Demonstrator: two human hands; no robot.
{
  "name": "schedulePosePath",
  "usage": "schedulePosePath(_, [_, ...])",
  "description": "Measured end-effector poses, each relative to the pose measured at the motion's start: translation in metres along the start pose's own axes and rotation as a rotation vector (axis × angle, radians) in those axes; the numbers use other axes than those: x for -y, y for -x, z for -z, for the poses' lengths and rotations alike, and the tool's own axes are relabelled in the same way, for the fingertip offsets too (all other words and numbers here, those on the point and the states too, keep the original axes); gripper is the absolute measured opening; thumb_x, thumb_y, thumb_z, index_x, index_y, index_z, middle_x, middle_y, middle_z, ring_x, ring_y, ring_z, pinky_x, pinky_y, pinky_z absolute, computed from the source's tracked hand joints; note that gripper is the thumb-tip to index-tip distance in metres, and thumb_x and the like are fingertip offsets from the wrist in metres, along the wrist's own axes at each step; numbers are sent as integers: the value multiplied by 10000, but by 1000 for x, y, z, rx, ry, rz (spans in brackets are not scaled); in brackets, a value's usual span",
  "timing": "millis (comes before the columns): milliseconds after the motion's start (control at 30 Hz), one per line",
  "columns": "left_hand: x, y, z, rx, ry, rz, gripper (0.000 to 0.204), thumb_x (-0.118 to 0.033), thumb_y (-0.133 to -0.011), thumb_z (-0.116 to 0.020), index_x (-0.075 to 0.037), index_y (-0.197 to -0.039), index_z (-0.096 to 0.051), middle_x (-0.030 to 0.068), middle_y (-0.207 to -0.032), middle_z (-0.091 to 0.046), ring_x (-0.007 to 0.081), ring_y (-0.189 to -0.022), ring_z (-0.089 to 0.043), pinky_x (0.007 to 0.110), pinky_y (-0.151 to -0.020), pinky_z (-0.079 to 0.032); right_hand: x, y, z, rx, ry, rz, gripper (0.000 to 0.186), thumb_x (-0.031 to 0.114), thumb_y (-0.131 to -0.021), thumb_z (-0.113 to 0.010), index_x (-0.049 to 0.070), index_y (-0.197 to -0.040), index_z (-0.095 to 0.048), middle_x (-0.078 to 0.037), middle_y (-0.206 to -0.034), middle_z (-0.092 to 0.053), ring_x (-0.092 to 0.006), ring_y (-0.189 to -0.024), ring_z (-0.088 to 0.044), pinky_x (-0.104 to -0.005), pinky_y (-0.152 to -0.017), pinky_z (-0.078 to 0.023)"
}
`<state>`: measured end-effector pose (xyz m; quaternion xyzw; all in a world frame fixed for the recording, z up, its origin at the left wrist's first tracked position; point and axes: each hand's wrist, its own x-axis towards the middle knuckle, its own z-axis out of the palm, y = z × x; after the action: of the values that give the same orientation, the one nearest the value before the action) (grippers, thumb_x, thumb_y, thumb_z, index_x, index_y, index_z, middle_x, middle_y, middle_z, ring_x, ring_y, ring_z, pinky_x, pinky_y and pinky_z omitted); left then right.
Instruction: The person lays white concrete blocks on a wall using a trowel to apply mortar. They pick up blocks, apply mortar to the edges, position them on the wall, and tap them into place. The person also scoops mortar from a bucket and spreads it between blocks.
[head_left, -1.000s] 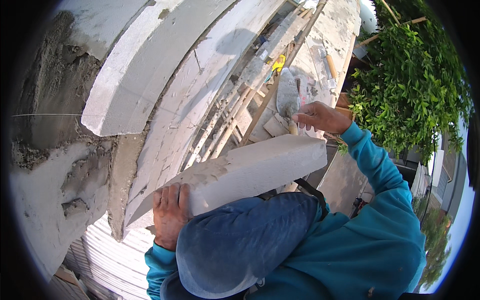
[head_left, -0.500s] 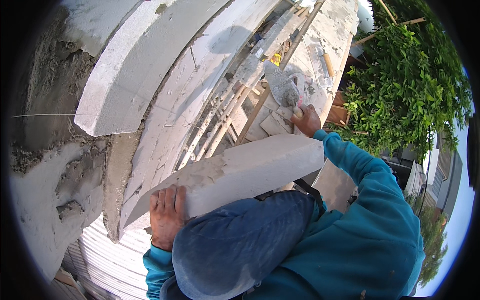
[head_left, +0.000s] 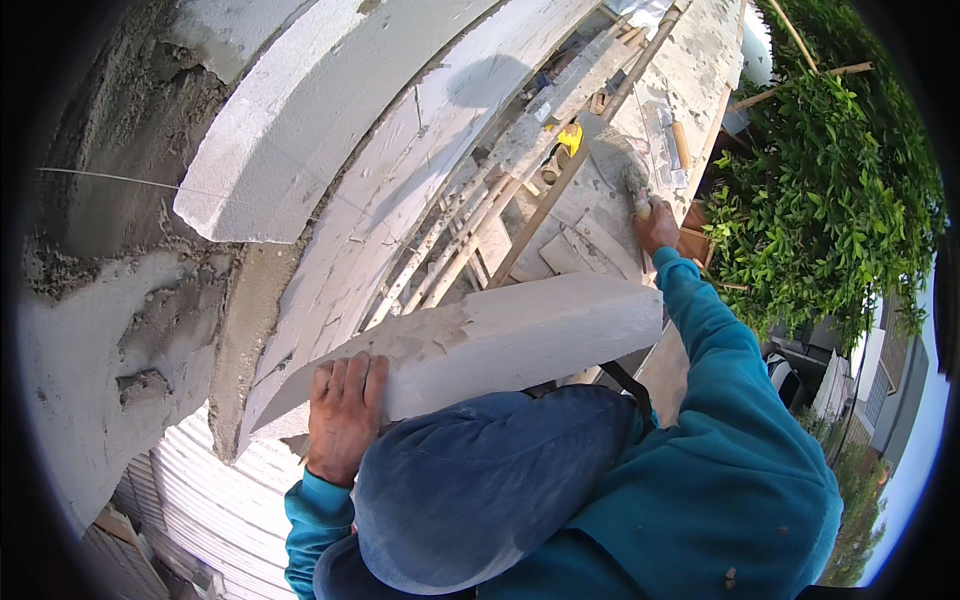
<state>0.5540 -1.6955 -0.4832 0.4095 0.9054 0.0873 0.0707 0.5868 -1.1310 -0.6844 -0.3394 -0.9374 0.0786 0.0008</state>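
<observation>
A long, pale concrete block (head_left: 520,330) lies across in front of me, against my blue-trousered knee. My left hand (head_left: 345,415) grips its left end, fingers bent over the top edge. Farther off on the right, my right hand (head_left: 657,225) is closed round the handle of a trowel (head_left: 612,155). Its grey blade points away from me over the plank platform, with wet mortar near the handle. To its right lies a flat float (head_left: 681,146) with a wooden handle.
On the left, another pale block (head_left: 250,160) sits on the mortared wall, with a thin string (head_left: 110,178) stretched across. Bamboo poles (head_left: 455,240) and a yellow object (head_left: 570,138) lie beyond the held block. Corrugated sheeting (head_left: 215,500) is below left; a leafy tree (head_left: 830,180) stands right.
My right hand has moved the trowel farther out and to the right, straightening the arm. A pale, pink-marked item by the blade is no longer visible. My left hand keeps its grip.
</observation>
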Motion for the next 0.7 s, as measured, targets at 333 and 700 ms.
schedulePosePath(333, [4,1,-4,-24,13,12,487,-241,-780,-673,-29,-1211,-589,121,-1145,-609,253,-1090,-595,383,-949,-433,157,40,188,328,-193,516,242,157,-810,-750,22,-911,-576,-203,-758,-636,-378,-674,-618,-440,-629,-489])
schedulePosePath(700, [7,-7,-10,-188,9,33,266,-135,-805,-634,-38,-1051,-609,90,-998,-595,221,-995,-606,336,-876,-468,209,165,195,728,-325,807,656,84,-663,-873,-26,-1217,-538,-224,-1229,-610,-400,-1140,-602,-470,-960,-493])
